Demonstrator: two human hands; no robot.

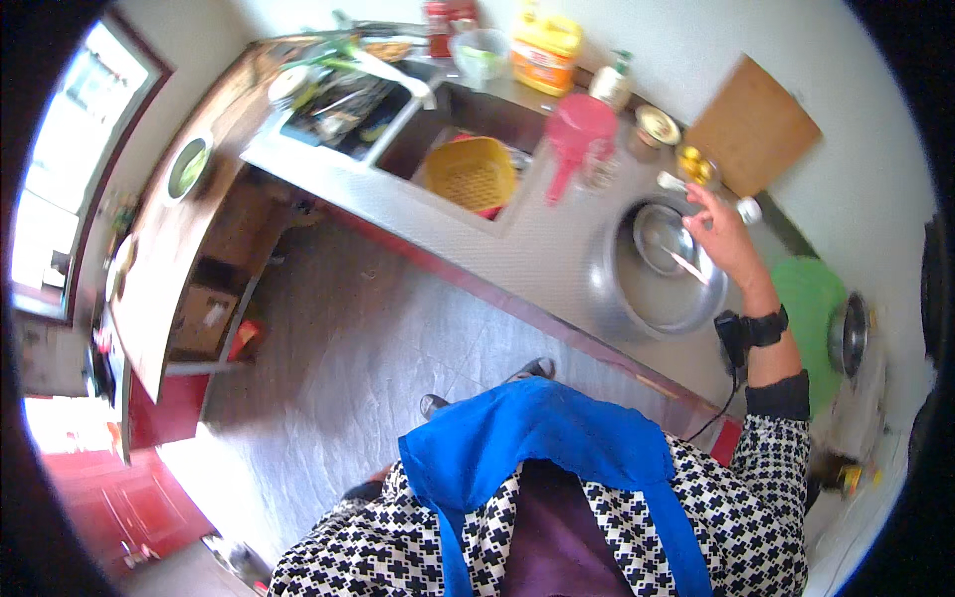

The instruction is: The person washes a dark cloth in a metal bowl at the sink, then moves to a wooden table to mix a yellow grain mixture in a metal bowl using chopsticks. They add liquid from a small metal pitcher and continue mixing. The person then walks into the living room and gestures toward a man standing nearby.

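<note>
My right hand [720, 231] reaches over the far rim of a large metal basin [600, 280] on the steel counter. Its thumb and forefinger are apart, with nothing visible between them. Inside the basin sits a smaller metal bowl [656, 239], and a pale pinkish stick-like item [688, 267] lies across its edge. Close to the fingertips are a small white item [671, 181] and a container of yellow things [697, 166]. Only a sliver of my left hand [383, 472] shows beside the blue apron [537, 440]; its fingers are hidden.
A double sink [485, 104] holds a yellow basket [470, 175]. Near it are a pink ladle [582, 130], a yellow jug [546, 56] and a pump bottle [612, 82]. A cutting board [753, 123] leans on the wall. Rightward stand a green round item [806, 298] and a metal bowl [849, 336].
</note>
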